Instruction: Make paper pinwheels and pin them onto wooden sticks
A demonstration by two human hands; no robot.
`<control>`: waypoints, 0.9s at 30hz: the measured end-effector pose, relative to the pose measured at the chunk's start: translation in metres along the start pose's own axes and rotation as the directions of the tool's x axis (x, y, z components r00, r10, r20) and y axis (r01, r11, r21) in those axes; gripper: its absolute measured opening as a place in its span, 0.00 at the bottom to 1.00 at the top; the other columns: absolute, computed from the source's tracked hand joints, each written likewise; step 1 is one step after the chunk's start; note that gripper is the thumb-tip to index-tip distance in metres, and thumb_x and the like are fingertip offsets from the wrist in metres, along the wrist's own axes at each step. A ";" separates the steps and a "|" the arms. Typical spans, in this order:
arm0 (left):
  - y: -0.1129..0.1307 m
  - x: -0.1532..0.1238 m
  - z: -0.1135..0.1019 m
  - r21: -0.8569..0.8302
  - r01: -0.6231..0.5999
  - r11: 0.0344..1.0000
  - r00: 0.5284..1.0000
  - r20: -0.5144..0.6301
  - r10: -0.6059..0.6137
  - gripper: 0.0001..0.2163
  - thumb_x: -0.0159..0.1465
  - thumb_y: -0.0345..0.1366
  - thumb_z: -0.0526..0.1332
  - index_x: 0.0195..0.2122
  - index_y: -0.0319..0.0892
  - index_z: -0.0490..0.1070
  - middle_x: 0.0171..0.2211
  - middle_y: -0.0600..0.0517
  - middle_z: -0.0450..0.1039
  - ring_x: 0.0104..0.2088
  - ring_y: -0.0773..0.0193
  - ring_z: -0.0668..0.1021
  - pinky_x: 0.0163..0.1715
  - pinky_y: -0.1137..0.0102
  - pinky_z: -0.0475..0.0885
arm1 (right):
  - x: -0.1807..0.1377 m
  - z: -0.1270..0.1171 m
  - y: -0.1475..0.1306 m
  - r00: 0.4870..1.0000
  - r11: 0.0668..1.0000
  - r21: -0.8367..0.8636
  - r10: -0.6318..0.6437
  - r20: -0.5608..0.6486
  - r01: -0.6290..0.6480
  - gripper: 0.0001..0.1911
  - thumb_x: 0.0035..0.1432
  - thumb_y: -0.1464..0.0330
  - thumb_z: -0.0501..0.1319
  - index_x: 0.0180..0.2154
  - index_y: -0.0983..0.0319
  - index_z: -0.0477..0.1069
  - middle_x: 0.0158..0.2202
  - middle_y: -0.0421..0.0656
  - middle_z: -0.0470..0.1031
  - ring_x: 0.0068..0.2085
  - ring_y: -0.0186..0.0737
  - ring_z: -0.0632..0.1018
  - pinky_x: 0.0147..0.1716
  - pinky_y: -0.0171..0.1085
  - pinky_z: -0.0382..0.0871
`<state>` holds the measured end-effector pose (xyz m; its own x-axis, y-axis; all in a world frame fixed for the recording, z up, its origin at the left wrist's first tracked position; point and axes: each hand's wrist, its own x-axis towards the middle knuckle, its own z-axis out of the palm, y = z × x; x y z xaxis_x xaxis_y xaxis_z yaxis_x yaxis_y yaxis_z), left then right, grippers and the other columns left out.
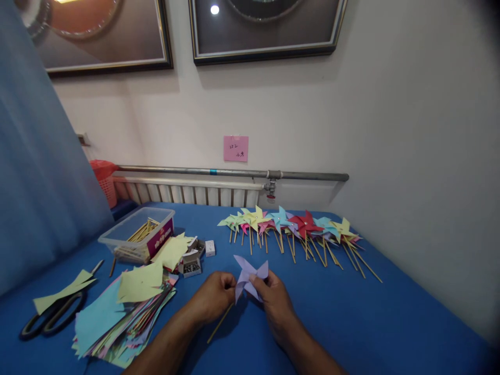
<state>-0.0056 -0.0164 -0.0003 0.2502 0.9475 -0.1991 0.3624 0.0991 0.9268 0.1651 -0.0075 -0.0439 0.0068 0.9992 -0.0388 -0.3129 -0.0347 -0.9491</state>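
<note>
A lilac paper pinwheel (247,277) is held up in front of me, its several blades folded in to the middle. My right hand (276,301) is closed on it, with the thumb pressed on its centre and the fingers behind. At its left edge my left hand (217,296) is closed, the fingertips curled round the upper part of a thin wooden stick (220,324) that slants down to the left. Where stick and paper meet is hidden by the fingers.
Finished pinwheels (304,225) lie in a row at the back right. To the left are a clear plastic box (160,223) of sticks, small boxes of pins (191,267), a stack of cut paper (99,317) and scissors (58,315). A blue curtain (42,156) hangs beyond.
</note>
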 end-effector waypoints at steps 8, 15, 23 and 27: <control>0.000 -0.001 0.001 0.015 -0.008 1.000 1.000 0.017 0.008 0.11 0.62 0.37 0.64 0.24 0.44 0.66 0.20 0.60 0.60 0.22 0.69 0.60 0.25 0.73 0.55 | 0.001 -0.003 0.002 1.000 1.000 -0.016 -0.014 0.001 0.014 0.23 0.47 0.55 0.78 0.41 0.62 0.81 0.36 0.45 0.85 0.38 0.49 0.82 0.39 0.41 0.76; -0.006 0.003 0.002 0.008 -0.059 0.998 0.998 0.013 0.059 0.08 0.59 0.37 0.62 0.25 0.44 0.66 0.20 0.60 0.61 0.23 0.69 0.61 0.25 0.72 0.54 | 0.004 -0.003 0.004 0.999 0.997 -0.051 -0.051 -0.008 0.050 0.21 0.47 0.56 0.77 0.39 0.61 0.80 0.33 0.42 0.84 0.36 0.46 0.81 0.36 0.38 0.73; -0.009 0.004 0.000 -0.017 -0.085 0.996 0.996 0.016 0.085 0.05 0.57 0.35 0.61 0.26 0.44 0.66 0.20 0.60 0.60 0.23 0.69 0.60 0.25 0.71 0.53 | 0.007 -0.004 0.006 0.999 0.997 -0.064 -0.044 -0.007 0.044 0.22 0.46 0.57 0.78 0.40 0.62 0.81 0.35 0.44 0.84 0.35 0.46 0.80 0.35 0.38 0.72; -0.009 0.003 0.000 -0.011 -0.091 0.996 0.996 0.025 0.091 0.03 0.56 0.33 0.59 0.26 0.44 0.67 0.21 0.60 0.61 0.23 0.69 0.60 0.25 0.71 0.53 | 0.008 -0.004 0.005 1.000 0.997 -0.077 -0.023 -0.010 0.022 0.23 0.46 0.56 0.78 0.40 0.62 0.82 0.34 0.44 0.85 0.33 0.46 0.80 0.33 0.38 0.72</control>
<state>-0.0077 -0.0142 -0.0090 0.3043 0.9448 -0.1216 0.3286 0.0157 0.9443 0.1676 -0.0003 -0.0505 0.0232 0.9995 -0.0198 -0.2382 -0.0137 -0.9711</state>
